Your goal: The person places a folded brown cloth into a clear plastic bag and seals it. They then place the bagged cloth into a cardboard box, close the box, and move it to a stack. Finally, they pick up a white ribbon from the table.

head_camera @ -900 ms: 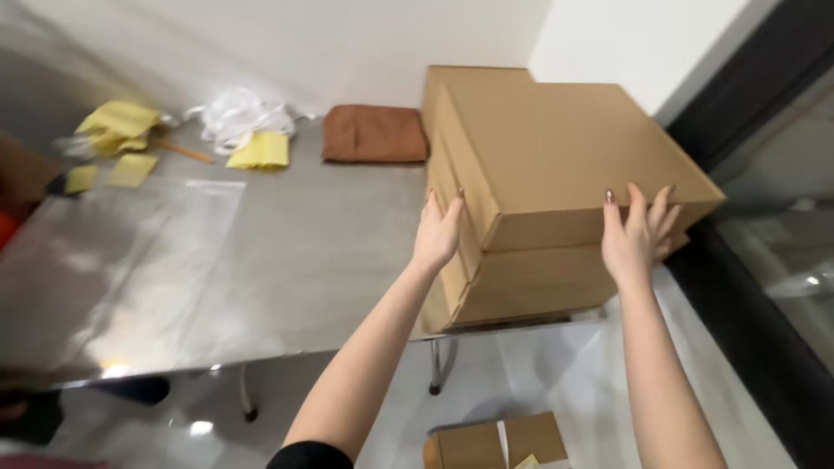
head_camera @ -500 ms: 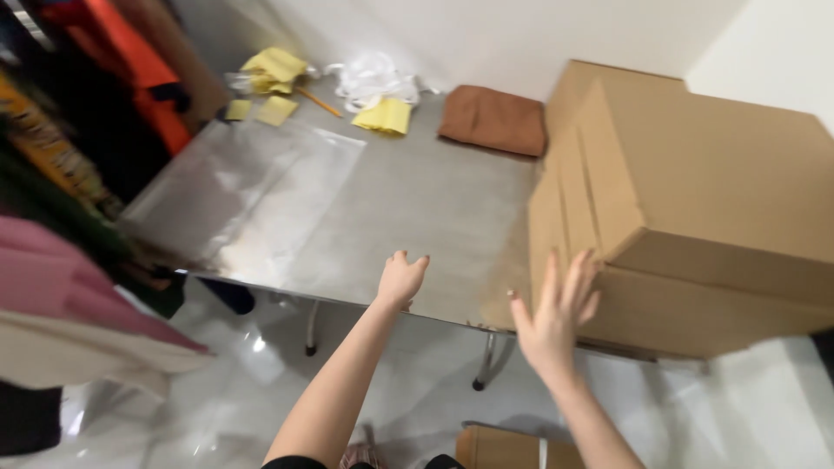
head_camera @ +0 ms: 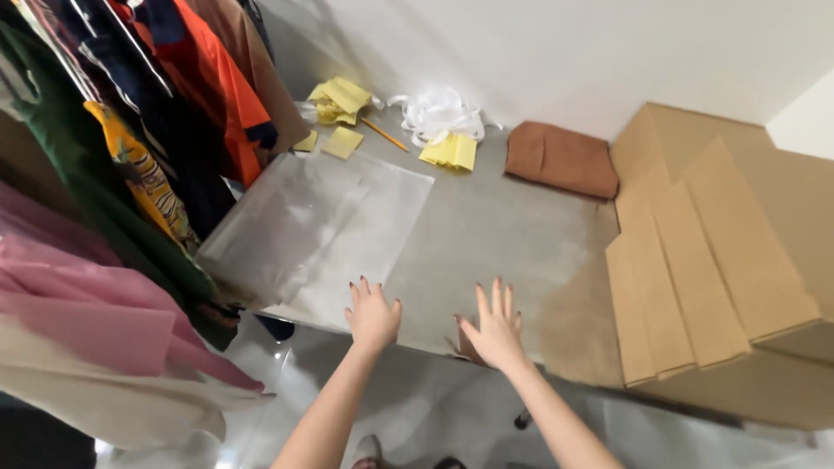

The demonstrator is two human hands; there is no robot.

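Clothes (head_camera: 130, 174) hang on the left. A clear plastic sheet (head_camera: 313, 226) lies flat on the gray counter (head_camera: 495, 234), up and left of the hands. The left hand (head_camera: 373, 317) is nearer to it. The right hand (head_camera: 495, 334) is beside it. Both hands are open and empty, fingers spread. Brown boxes (head_camera: 721, 260) sit far right.
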